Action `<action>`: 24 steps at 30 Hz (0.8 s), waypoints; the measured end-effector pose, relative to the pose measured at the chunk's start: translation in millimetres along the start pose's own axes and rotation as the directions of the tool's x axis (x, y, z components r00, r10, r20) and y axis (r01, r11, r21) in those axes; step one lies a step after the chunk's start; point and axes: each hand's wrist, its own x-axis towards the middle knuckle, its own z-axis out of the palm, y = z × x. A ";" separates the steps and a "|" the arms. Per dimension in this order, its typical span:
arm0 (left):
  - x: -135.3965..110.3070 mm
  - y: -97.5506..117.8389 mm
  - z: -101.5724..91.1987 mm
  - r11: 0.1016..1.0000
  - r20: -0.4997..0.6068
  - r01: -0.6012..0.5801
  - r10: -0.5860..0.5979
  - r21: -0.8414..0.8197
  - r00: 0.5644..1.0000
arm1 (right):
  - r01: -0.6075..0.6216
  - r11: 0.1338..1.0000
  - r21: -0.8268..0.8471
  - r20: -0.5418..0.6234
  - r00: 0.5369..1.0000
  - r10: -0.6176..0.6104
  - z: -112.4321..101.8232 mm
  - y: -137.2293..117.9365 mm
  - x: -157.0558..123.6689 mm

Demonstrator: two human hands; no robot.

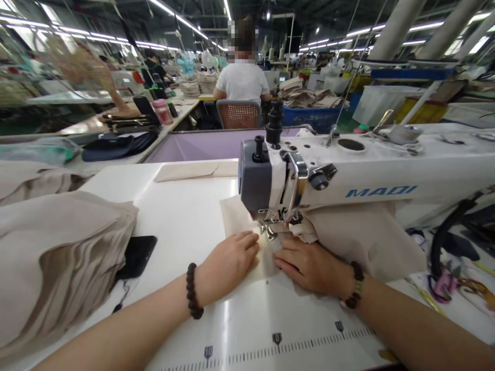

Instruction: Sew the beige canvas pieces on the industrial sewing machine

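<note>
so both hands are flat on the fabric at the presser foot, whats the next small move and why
Probably ease the beige fabric back under the presser foot: the left hand and right hand lie flat on it either side, right before the foot.

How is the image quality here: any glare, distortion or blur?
Head view: wide-angle bending at the edges; ceiling strip lights blown out; a glare streak on the table; hands and the sewing machine are sharp; the background is softer.
</note>
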 end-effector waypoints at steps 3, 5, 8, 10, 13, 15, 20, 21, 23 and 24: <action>0.8 -4.5 0.6 1.000 -0.010 -0.002 0.002 -0.005 1.000 | -0.006 1.000 0.027 0.023 1.000 0.006 0.4 0.2 0.0; 1.6 -7.6 0.1 1.000 -0.016 -0.007 0.007 -0.014 1.000 | -0.001 1.000 0.019 0.049 0.999 0.000 1.9 0.0 -0.2; 2.5 -12.1 -1.4 0.999 -0.006 -0.028 0.028 -0.028 1.000 | -0.001 1.000 -0.010 0.070 0.998 0.002 4.5 -0.9 -0.2; 2.8 -15.1 -2.2 0.998 -0.002 -0.046 0.045 -0.038 0.999 | -0.008 1.000 -0.023 0.072 0.997 0.010 5.9 -1.6 0.4; 3.4 -19.3 -3.0 0.997 -0.010 -0.060 0.059 -0.049 0.998 | -0.018 0.998 -0.053 0.066 0.998 0.022 6.9 -2.7 1.9; 3.9 -21.4 -3.3 0.996 -0.010 -0.063 0.063 -0.057 0.998 | -0.024 0.997 -0.066 0.064 0.998 0.028 7.0 -3.3 2.9; 4.2 -23.4 -2.5 0.995 0.004 -0.062 0.062 -0.073 0.998 | -0.033 0.997 -0.074 0.066 0.997 0.037 7.5 -4.5 3.8; 4.3 -23.7 -2.2 0.995 0.010 -0.058 0.059 -0.078 0.998 | -0.035 0.996 -0.077 0.063 0.997 0.040 7.7 -4.7 3.9; 4.8 -24.3 -2.2 0.995 0.023 -0.046 0.049 -0.092 0.999 | -0.038 0.996 -0.084 0.055 0.998 0.043 8.0 -5.6 4.2; 5.3 -24.5 -2.8 0.994 0.031 -0.039 0.042 -0.103 0.999 | -0.036 0.996 -0.085 0.047 0.998 0.040 7.8 -6.4 4.5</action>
